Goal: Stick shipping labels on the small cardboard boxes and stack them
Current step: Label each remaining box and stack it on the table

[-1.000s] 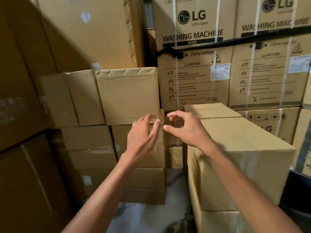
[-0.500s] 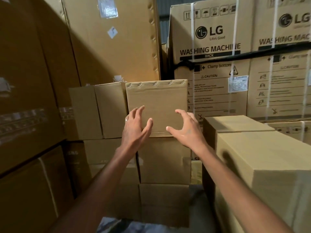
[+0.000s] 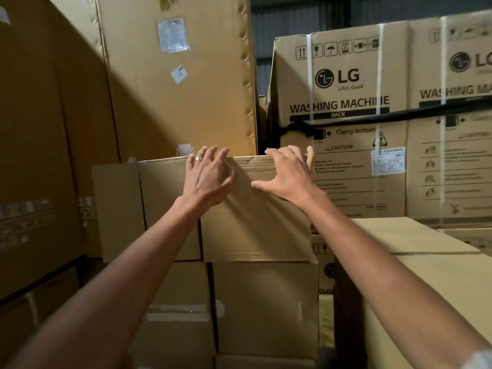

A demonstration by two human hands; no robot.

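Observation:
A plain cardboard box (image 3: pixel 255 225) sits on top of a stack of similar boxes straight ahead. My left hand (image 3: pixel 206 177), with a ring on one finger, reaches to the box's top edge with fingers spread and slightly bent over it. My right hand (image 3: pixel 288 175) is at the same top edge, fingers curved over the rim and thumb stretched along the front face. Neither hand holds a label. More small boxes (image 3: pixel 165 209) stand to its left, and others (image 3: pixel 263 307) lie beneath it.
Tall brown cartons (image 3: pixel 175 83) rise at the left and behind. Strapped LG washing machine cartons (image 3: pixel 343 102) fill the right background. A large plain carton (image 3: pixel 431 283) stands close at my right, beside my right forearm.
Both hands rose from in front of the box's face to its top edge. The view moved closer and tilted up.

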